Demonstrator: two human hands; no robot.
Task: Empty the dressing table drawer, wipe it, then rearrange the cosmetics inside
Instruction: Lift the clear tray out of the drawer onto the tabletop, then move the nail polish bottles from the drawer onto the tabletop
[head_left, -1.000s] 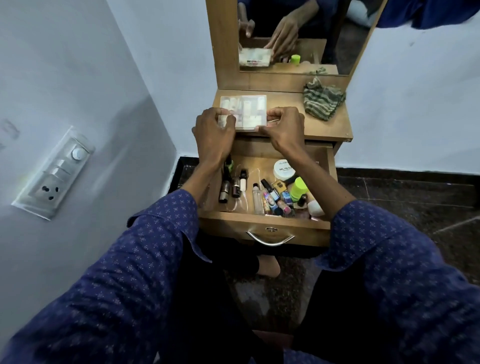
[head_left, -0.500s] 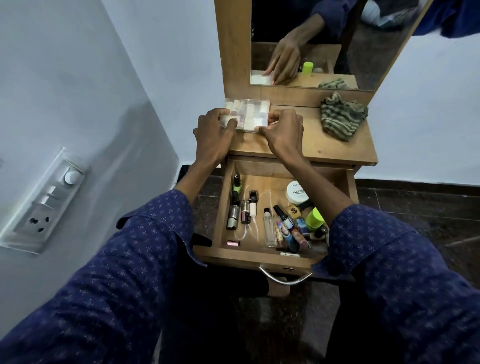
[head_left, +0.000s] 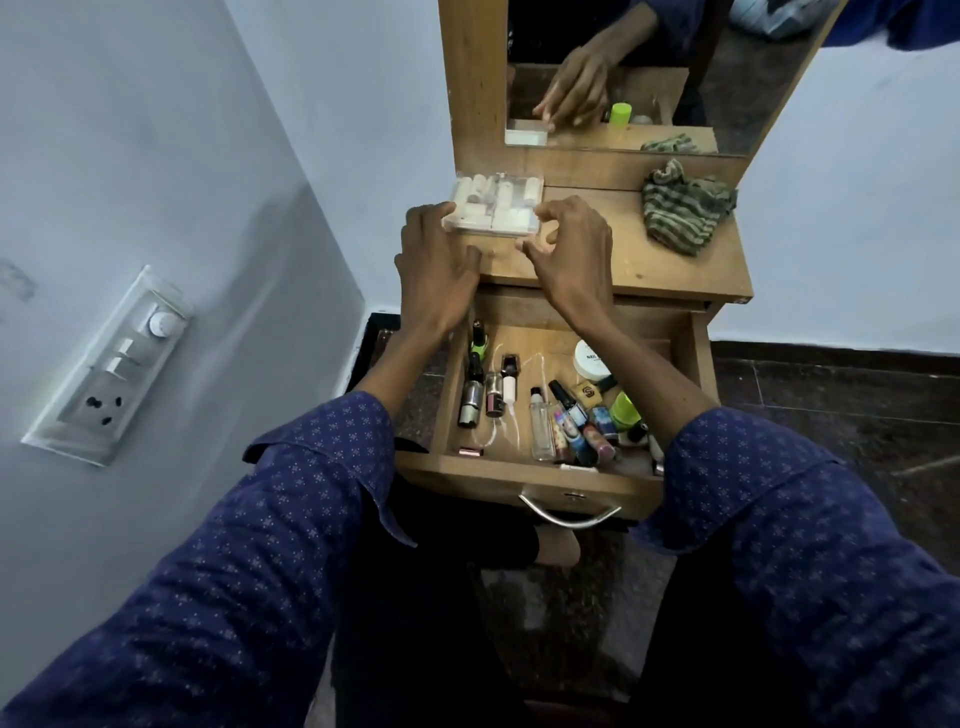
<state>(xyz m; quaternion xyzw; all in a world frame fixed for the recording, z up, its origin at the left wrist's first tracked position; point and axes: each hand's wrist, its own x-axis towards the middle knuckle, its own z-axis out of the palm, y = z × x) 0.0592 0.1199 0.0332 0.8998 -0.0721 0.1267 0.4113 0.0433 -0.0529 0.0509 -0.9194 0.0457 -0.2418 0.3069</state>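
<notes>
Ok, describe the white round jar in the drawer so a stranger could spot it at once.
Start at the open drawer under the wooden tabletop. Look to its back right corner, beside the right forearm. The white round jar lies there, the only wide, flat white tub among slim bottles and tubes.

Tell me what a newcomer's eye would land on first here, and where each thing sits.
First, the two hands at the tabletop's front left: the left hand touches the clear plastic case of pale tubes, and the right hand hovers curled at its near corner. Below them, the open drawer holds a jumble of small bottles. A striped green cloth lies crumpled at the table's back right, under the mirror.
</notes>
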